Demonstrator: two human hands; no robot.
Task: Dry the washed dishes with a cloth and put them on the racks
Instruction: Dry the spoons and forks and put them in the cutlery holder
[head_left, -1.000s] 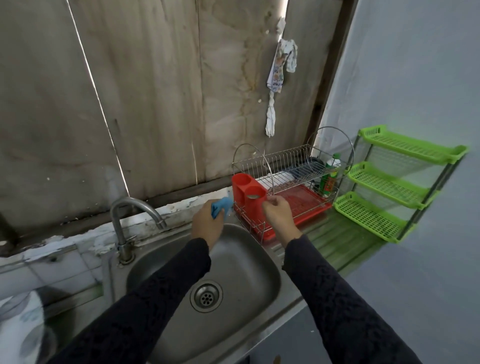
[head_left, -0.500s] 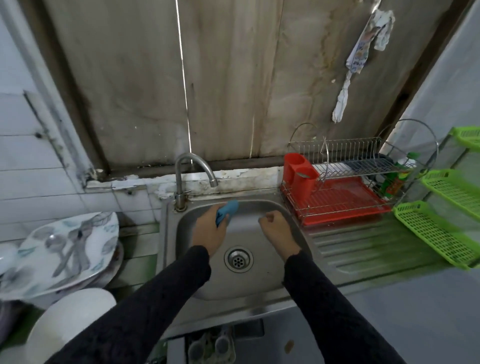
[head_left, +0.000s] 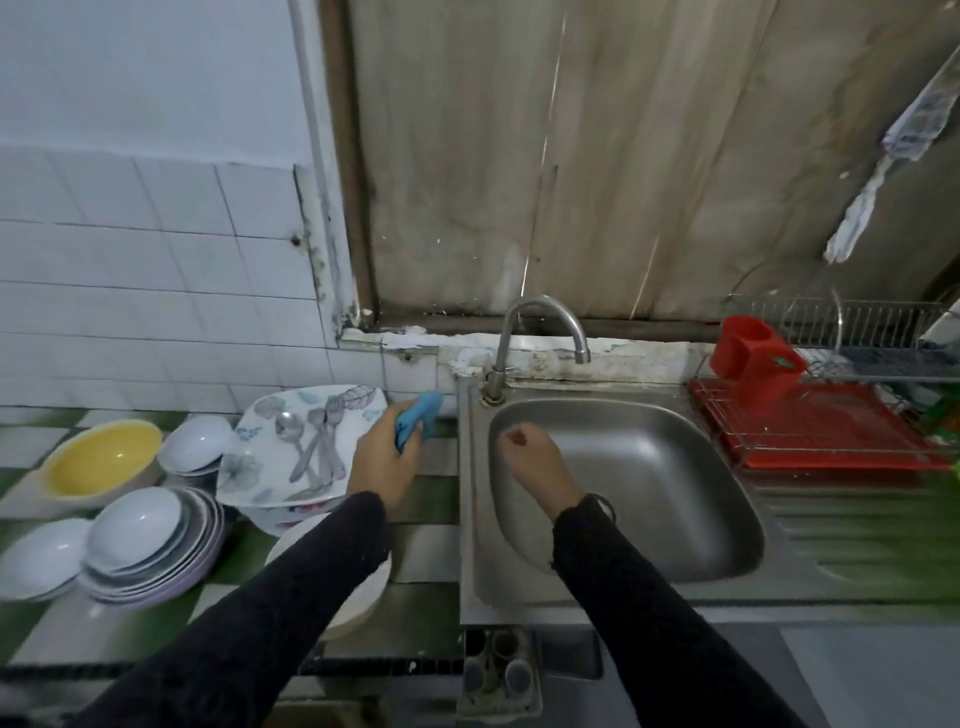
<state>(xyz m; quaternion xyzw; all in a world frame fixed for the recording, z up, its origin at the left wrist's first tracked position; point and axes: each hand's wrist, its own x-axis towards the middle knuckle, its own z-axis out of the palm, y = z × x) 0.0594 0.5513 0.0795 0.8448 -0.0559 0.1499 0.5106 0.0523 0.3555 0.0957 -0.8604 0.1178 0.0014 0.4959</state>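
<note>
A person stands at a kitchen sink, with a blue cloth in the left hand and washed dishes waiting on the counter.

The left hand (head_left: 382, 462) grips a bunched blue cloth (head_left: 420, 422) over the green and white tiled counter (head_left: 431, 506), just beside the right edge of a square leaf-patterned plate (head_left: 260, 457). The right hand (head_left: 530, 457) is curled into a loose fist, holds nothing and hangs over the steel sink (head_left: 675, 467). Spoons and forks (head_left: 311, 441) lie on the patterned plate. Further left are small white bowls (head_left: 195, 441), a yellow bowl (head_left: 101, 462) and a stack of white bowls and plates (head_left: 140, 535). A curved tap (head_left: 540, 332) rises behind the basin. To the right of the sink, well apart from the dishes, stands a wire dish rack (head_left: 872, 322) over a red tray (head_left: 831, 431), with a red cutlery holder (head_left: 753, 353) at its left end.
</note>
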